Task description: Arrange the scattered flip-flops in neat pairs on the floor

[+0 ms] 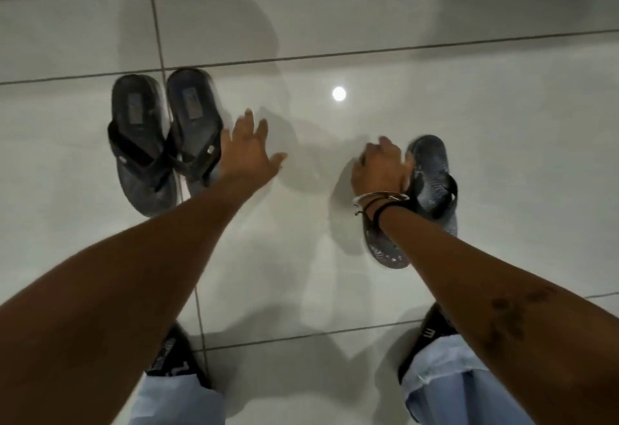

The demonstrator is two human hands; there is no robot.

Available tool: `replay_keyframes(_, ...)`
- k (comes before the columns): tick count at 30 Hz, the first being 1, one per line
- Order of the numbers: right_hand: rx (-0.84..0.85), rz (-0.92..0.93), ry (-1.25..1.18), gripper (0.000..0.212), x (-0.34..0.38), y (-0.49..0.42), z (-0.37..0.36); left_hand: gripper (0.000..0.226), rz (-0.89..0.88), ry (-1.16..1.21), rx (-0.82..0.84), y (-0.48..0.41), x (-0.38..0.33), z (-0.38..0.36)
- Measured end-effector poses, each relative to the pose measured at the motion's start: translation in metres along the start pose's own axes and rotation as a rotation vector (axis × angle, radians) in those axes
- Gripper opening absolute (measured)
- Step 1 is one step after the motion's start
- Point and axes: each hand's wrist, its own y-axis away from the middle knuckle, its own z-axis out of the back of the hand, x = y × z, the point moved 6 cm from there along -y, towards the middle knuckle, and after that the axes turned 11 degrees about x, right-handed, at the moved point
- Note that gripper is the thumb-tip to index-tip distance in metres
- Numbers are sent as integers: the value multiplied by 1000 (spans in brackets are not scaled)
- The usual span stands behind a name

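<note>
Left grip open, fingers spread, at the edge of the dark pair, which lies side by side on the floor (apparently finished, straps touching). Right grip curled round a patterned flip-flop, probably to square it against its mate, just beside.

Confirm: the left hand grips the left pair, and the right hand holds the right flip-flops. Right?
No. The head view shows the left hand open, fingers spread, beside the left pair, gripping nothing. The right hand does hold the right flip-flops.
</note>
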Motion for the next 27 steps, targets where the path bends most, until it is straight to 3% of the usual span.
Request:
replay_keyframes(2, 1, -332, 311, 50, -54, 4, 11, 95, 51, 61, 140, -3, -24, -30)
replay_keyframes(5, 190, -588, 203, 47, -99, 27, 11, 115, 109, 137, 217, -3, -50, -69)
replay_keyframes(10, 159, -493, 101, 23, -115, 19, -6, 130, 165, 151, 113, -6, -58, -84)
replay_keyframes(15, 39, -412, 62, 19, -123, 1, 5, 130, 172, 141, 119, -9, -60, -81)
replay_keyframes(19, -71, -368, 56, 29, -119, -26, 52, 130, 178, 177, 128, -10, -63, -83)
replay_keyframes(22, -60, -363, 57, 9, -114, -60, 85, 129, 176, 174, 116, -10, -62, -84)
replay_keyframes(27, -55, -400, 40, 20, -109, -104, 110, 128, 180, 172, 125, -7, -65, -80)
